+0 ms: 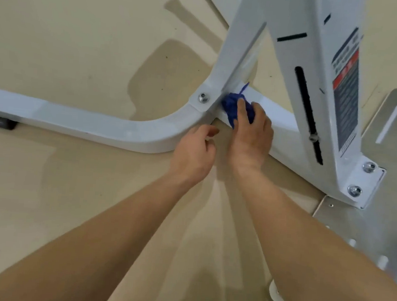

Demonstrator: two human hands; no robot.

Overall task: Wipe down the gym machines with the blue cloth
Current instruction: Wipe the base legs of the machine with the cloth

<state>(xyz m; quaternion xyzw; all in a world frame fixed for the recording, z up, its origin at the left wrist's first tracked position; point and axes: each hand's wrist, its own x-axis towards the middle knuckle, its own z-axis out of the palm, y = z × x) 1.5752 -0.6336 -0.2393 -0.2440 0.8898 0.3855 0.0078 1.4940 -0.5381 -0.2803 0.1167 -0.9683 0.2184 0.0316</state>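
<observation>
A white gym machine frame [113, 126] lies low on the floor and curves up into a slanted brace and a tall upright column [303, 70]. My right hand [249, 130] grips a bunched blue cloth [230, 105] and presses it onto the base bar, right where the brace meets it near a bolt [203, 98]. My left hand [194, 150] hovers just left of it over the curved bar, fingers loosely curled, holding nothing.
The floor [82, 44] is beige with darker patches. A black rubber foot [2, 121] sits under the frame at far left. A slotted metal plate [384, 214] lies at the right. The column carries a red and grey warning label [345, 91] and bolts at its base.
</observation>
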